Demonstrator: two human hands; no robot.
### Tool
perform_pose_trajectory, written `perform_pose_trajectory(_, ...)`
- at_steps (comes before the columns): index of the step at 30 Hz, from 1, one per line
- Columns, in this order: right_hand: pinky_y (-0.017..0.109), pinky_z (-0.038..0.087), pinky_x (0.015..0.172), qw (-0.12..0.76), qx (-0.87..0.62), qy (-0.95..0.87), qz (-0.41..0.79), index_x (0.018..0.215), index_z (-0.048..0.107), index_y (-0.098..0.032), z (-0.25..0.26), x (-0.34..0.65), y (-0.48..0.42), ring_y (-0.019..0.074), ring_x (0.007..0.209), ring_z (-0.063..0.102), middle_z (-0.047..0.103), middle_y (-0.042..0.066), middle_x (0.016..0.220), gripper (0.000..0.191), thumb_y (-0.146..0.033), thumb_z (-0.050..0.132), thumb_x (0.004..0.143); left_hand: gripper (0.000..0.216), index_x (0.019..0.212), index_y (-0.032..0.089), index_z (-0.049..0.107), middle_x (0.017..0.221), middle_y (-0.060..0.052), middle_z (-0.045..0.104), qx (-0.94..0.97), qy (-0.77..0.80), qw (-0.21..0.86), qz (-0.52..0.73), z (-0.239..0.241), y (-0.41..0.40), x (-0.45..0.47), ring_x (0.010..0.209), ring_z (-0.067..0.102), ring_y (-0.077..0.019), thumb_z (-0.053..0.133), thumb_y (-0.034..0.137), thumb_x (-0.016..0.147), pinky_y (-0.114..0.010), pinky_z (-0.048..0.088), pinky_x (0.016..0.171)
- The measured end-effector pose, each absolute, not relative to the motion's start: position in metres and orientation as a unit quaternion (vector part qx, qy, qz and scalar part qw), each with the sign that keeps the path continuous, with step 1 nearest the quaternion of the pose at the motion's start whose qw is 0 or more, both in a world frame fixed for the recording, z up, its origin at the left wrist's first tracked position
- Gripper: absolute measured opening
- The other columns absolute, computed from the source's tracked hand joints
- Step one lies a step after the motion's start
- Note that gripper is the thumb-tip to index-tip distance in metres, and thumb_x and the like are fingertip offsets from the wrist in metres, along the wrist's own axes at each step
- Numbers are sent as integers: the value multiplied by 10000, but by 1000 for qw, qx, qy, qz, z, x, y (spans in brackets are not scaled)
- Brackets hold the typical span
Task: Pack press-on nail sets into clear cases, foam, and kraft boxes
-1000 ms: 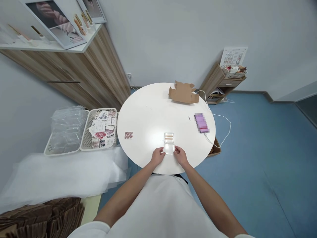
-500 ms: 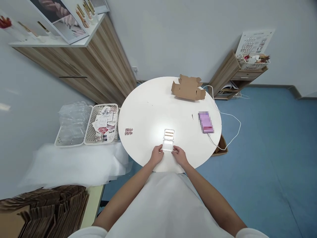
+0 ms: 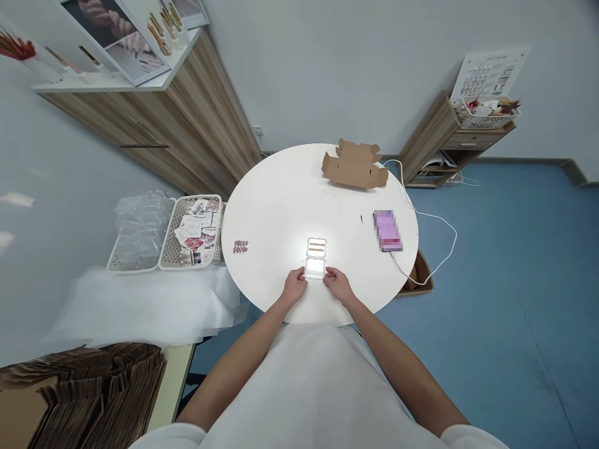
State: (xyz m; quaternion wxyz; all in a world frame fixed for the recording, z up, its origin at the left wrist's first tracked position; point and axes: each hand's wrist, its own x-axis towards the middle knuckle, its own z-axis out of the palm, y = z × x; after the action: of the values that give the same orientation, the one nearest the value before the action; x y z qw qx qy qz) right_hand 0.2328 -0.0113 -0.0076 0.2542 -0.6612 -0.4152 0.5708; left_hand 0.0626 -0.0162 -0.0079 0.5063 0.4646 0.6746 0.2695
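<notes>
A small clear plastic case (image 3: pixel 316 257) lies open on the round white table (image 3: pixel 290 212), its far half showing two brown strips. My left hand (image 3: pixel 294 285) pinches the near left corner of the case. My right hand (image 3: pixel 337 284) holds the near right corner, fingers curled against it. Both forearms reach in from the bottom of the view.
A small set of red press-on nails (image 3: pixel 240 247) lies at the table's left. A flat cardboard box (image 3: pixel 354 167) sits at the far side, a phone (image 3: pixel 387 230) with a white cable on the right. Two baskets (image 3: pixel 163 234) stand left, folded cartons (image 3: pixel 79 393) at bottom left.
Both hands and the case sit slightly farther up the table than a second ago; the camera has tilted, shifting the room. The hold on the case looks the same.
</notes>
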Motion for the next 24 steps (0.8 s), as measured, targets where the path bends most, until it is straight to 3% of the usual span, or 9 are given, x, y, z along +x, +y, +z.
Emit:
perform_pose_trajectory(11,267,443,710,254,-662,-417,568,1122,498,-183,-9,232,-9,146,786,571,601,32,896,494,-284,502,638,380,959,190,575,941,-39,537,471,670,506,271,-7,-13,64,804,504,-139,469,67,616,-270,394,776)
perform_pose_trajectory(24,257,453,627,269,-681,-412,542,1093,492,-192,0,239,-17,131,699,554,558,45,952,439,-285,473,664,490,1144,159,487,1036,-86,532,420,704,508,265,-2,-24,57,874,531,-143,496,84,660,-297,400,832)
